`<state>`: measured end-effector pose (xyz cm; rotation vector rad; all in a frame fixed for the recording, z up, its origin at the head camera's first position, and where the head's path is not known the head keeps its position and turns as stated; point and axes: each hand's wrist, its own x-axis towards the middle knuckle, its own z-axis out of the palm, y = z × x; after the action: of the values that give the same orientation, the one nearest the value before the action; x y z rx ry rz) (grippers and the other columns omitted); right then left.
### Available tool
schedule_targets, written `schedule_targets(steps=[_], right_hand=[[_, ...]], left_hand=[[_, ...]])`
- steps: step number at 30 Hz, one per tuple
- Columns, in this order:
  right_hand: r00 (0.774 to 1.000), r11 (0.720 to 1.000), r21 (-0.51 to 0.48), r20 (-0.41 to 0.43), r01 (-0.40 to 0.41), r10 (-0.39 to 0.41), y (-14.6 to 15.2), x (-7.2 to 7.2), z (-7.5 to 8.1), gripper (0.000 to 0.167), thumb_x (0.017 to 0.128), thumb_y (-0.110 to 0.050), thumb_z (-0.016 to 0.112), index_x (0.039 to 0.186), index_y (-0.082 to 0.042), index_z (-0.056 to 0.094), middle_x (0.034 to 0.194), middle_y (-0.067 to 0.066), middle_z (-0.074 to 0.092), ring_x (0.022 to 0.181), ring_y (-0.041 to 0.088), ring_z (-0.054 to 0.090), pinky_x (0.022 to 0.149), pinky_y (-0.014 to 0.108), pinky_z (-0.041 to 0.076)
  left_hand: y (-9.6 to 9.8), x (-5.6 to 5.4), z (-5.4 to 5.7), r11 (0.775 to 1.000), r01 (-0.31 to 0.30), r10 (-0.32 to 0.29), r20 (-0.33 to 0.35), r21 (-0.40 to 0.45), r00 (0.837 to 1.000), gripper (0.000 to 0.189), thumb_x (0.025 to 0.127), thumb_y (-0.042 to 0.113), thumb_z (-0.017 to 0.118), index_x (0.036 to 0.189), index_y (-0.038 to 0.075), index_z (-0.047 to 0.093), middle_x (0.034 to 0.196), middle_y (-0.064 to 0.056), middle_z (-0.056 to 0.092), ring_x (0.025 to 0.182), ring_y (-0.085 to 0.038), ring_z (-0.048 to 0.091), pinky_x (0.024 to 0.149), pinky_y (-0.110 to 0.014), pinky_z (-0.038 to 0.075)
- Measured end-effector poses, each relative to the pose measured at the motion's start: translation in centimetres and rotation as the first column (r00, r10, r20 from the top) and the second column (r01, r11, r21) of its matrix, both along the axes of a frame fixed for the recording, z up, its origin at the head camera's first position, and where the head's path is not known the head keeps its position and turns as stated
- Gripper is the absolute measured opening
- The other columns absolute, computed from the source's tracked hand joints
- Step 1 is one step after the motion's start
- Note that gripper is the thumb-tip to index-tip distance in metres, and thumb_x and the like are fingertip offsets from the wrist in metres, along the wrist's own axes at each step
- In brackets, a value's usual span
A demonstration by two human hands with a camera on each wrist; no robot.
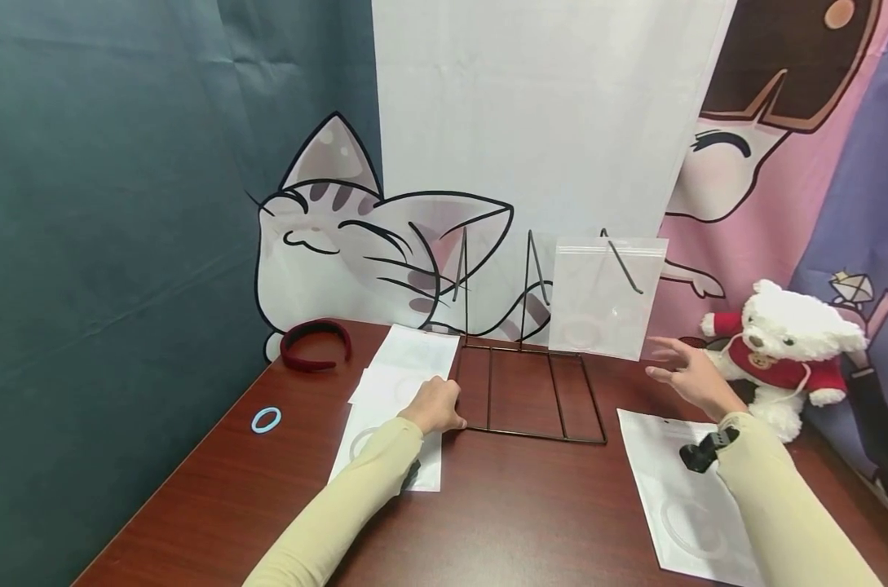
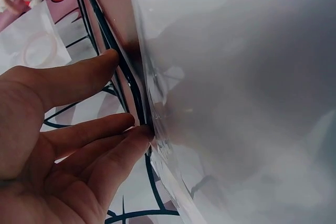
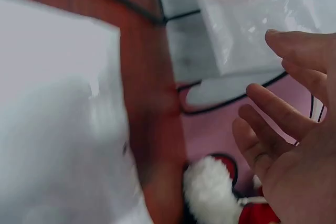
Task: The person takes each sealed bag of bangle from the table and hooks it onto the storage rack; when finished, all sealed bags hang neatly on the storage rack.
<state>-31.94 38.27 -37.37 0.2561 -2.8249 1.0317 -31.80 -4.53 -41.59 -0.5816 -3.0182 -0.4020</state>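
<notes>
A black wire rack (image 1: 490, 391) with several upright hooks stands at the middle of the table. From its rightmost hook hangs a clear zip bag (image 1: 607, 297), with a faint pale ring inside. My left hand (image 1: 436, 405) is at the rack's front left corner; in the left wrist view its thumb and fingertips touch the dark wire (image 2: 137, 95), fingers nearly straight. Beside that wire lies a shiny plastic bag (image 2: 231, 98). My right hand (image 1: 689, 377) holds nothing, its fingers spread just right of the hanging bag's lower corner (image 3: 231, 61).
Overlapping white-backed bags (image 1: 392, 391) lie left of the rack, one with a ring. Another bag (image 1: 678, 489) lies under my right forearm. A light-blue ring (image 1: 258, 425) and dark red headband (image 1: 304, 364) are farther left. A white teddy bear (image 1: 788, 334) sits at right.
</notes>
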Motion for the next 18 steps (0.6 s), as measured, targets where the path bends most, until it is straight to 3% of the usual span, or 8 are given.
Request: schedule_targets(steps=[2, 4, 6, 10, 18], right_hand=[[0.999, 1.0, 0.027, 0.038, 0.003, -0.004, 0.7, 0.6, -0.4, 0.066, 0.097, -0.022, 0.066, 0.151, 0.001, 0.036, 0.136, 0.036, 0.055, 0.12, 0.045, 0.059, 0.088, 0.041, 0.054], [0.998, 0.997, 0.077, 0.059, 0.006, -0.011, 1.5, 1.2, -0.8, 0.066, 0.095, -0.024, 0.067, 0.149, 0.002, 0.039, 0.135, 0.036, 0.055, 0.122, 0.052, 0.055, 0.09, 0.054, 0.052], [0.997, 0.991, 0.131, 0.074, -0.001, -0.008, 2.5, 1.7, -1.2, 0.066, 0.093, -0.023, 0.07, 0.146, 0.003, 0.042, 0.133, 0.037, 0.056, 0.121, 0.055, 0.055, 0.089, 0.059, 0.051], [0.995, 0.974, 0.225, 0.1, -0.019, -0.003, 4.7, 2.8, -2.1, 0.066, 0.086, -0.02, 0.076, 0.139, 0.007, 0.048, 0.127, 0.038, 0.059, 0.114, 0.056, 0.058, 0.082, 0.055, 0.054], [0.981, 0.97, 0.242, 0.189, -0.012, -0.035, 7.8, 4.4, -3.9, 0.071, 0.077, -0.016, 0.083, 0.133, 0.013, 0.049, 0.122, 0.043, 0.057, 0.108, 0.054, 0.059, 0.08, 0.055, 0.056]], left_hand=[[0.0, 0.0, 0.0, 1.0, -0.002, 0.002, 0.001, 0.0, 1.0, 0.032, 0.073, 0.03, 0.09, 0.077, 0.008, 0.068, 0.077, -0.007, 0.067, 0.077, -0.025, 0.066, 0.072, -0.036, 0.054], [0.0, -0.1, -0.1, 1.0, -0.003, 0.003, 0.002, -0.002, 1.0, 0.032, 0.073, 0.03, 0.09, 0.078, 0.008, 0.068, 0.077, -0.007, 0.067, 0.077, -0.025, 0.065, 0.072, -0.036, 0.054], [0.0, -0.1, -0.1, 1.0, -0.004, 0.005, 0.006, -0.004, 1.0, 0.032, 0.073, 0.03, 0.09, 0.079, 0.008, 0.068, 0.077, -0.007, 0.067, 0.077, -0.024, 0.065, 0.072, -0.036, 0.054], [-0.1, -0.1, 0.0, 1.0, -0.008, 0.008, 0.008, -0.006, 1.0, 0.032, 0.073, 0.03, 0.09, 0.08, 0.007, 0.069, 0.077, -0.006, 0.067, 0.076, -0.023, 0.064, 0.071, -0.035, 0.053], [0.1, 0.1, 0.1, 1.0, -0.007, 0.007, 0.009, -0.018, 1.0, 0.032, 0.073, 0.031, 0.09, 0.08, 0.008, 0.068, 0.078, -0.006, 0.067, 0.077, -0.024, 0.065, 0.073, -0.035, 0.054]])
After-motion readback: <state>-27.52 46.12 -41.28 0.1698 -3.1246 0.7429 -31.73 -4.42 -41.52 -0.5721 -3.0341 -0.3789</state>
